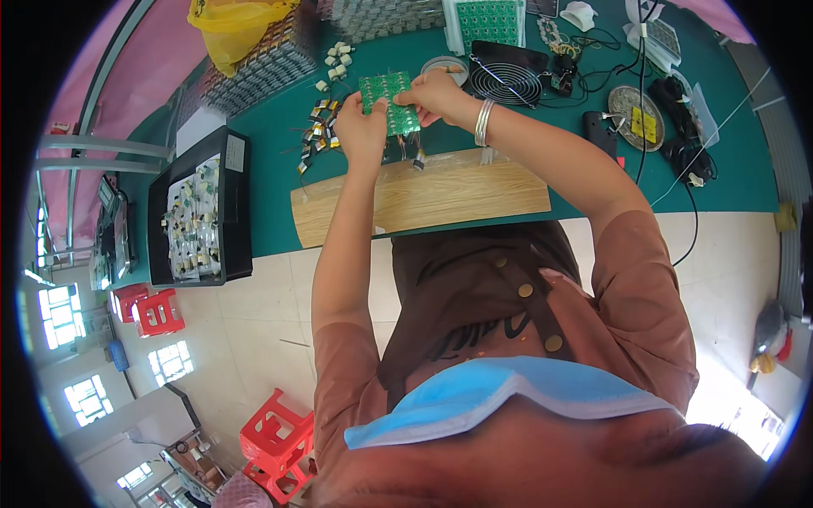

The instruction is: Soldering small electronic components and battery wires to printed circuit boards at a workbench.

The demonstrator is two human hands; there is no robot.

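Light: bright overall, even across the table (275, 182). Sources in view: windows (61, 316) at lower left, panes burnt to white; second glare at lower right, washing out the floor (718, 396). Highlights: small glints on the bracelets (483, 124). Shadows: soft; apron (457, 271) dark, little detail; mask (508, 381) bright, fold lightly shaded. Focus: board (385, 87) fairly clear, fine detail soft; trays (385, 21) at the top edge smeared. Distortion: fisheye circle, black corners, blue-violet fringe at the rim, table edge bowed.
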